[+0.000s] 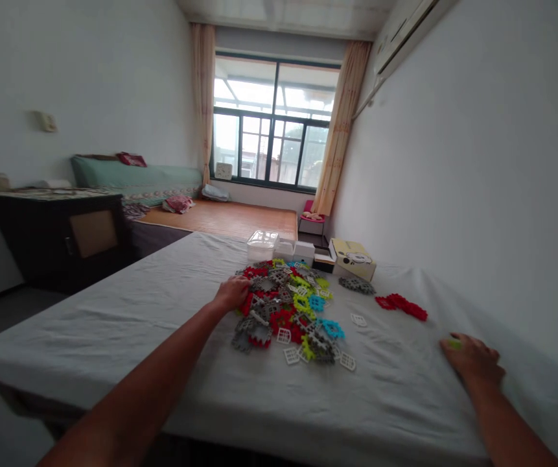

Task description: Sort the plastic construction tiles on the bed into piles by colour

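**Plastic tiles partly sorted by colour, most left in the heap**

On the left, the left hand is laid on the near-left edge of the mixed heap. Its fingers are curled over red and grey pieces, but whether one is pinched cannot be told from this angle. The heap is spread over the middle of the cloth-covered worktop. Red, grey, yellow-green and blue toothed squares are jumbled and overlapping in it, and a few white lattice pieces are scattered along its near side.

Right of the heap, two groups have been set apart. A small grey group lies just in front of a cardboard box, and a red row is laid out beyond it. Sorting is therefore judged to be at an early stage: two colours have been begun, and the bulk is not yet separated.

At the far right, the right hand is rested palm down on the cloth, well apart from the heap. A yellow-green tile can be seen at its fingertips, possibly held, though the view is too small for certainty.
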`<state>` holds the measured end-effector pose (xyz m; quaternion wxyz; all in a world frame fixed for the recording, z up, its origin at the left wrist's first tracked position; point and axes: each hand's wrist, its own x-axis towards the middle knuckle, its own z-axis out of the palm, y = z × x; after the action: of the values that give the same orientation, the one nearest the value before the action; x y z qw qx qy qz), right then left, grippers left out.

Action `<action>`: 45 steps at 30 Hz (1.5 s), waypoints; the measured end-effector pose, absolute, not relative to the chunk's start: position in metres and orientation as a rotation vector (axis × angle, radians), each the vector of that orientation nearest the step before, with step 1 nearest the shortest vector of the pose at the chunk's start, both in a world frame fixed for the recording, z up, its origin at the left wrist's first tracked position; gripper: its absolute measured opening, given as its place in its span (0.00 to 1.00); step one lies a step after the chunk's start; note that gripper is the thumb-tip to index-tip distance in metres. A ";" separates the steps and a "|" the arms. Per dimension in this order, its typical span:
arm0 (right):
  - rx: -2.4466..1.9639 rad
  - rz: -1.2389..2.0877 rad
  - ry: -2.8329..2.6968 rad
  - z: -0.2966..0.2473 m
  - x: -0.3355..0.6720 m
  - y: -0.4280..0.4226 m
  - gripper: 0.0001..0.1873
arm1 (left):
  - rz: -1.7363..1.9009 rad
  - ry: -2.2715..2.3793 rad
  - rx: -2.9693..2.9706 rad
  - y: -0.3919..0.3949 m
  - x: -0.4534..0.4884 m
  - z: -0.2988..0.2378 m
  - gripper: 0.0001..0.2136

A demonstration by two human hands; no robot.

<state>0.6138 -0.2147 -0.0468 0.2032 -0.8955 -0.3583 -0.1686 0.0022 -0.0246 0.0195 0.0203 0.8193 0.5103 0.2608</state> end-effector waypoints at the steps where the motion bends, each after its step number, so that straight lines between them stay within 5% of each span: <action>1: -2.468 -0.533 -1.022 -0.045 0.610 -0.216 0.26 | 0.766 1.572 2.578 -0.028 0.002 0.026 0.12; 7: -2.111 -0.760 -1.427 -0.026 0.554 -0.199 0.23 | 0.793 1.538 2.530 -0.025 -0.018 0.049 0.11; 15: -1.551 -0.179 -2.117 0.017 0.360 -0.160 0.19 | 0.976 1.565 2.257 0.014 -0.012 0.017 0.14; 20: -1.548 -0.113 -2.201 0.013 0.291 -0.132 0.24 | 1.121 1.501 2.195 0.016 -0.011 -0.004 0.14; 36: -2.062 -0.327 -1.974 0.002 0.258 -0.125 0.16 | 1.183 1.414 2.153 0.023 -0.018 -0.012 0.13; 45: -1.813 -0.317 -1.769 0.018 0.295 -0.121 0.19 | 1.187 1.423 2.159 0.021 -0.017 -0.012 0.12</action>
<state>0.2947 -0.1205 0.0181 0.2900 -0.6798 -0.6631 -0.1188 -0.0174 0.0206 -0.0123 0.1477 0.7506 0.4945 0.4127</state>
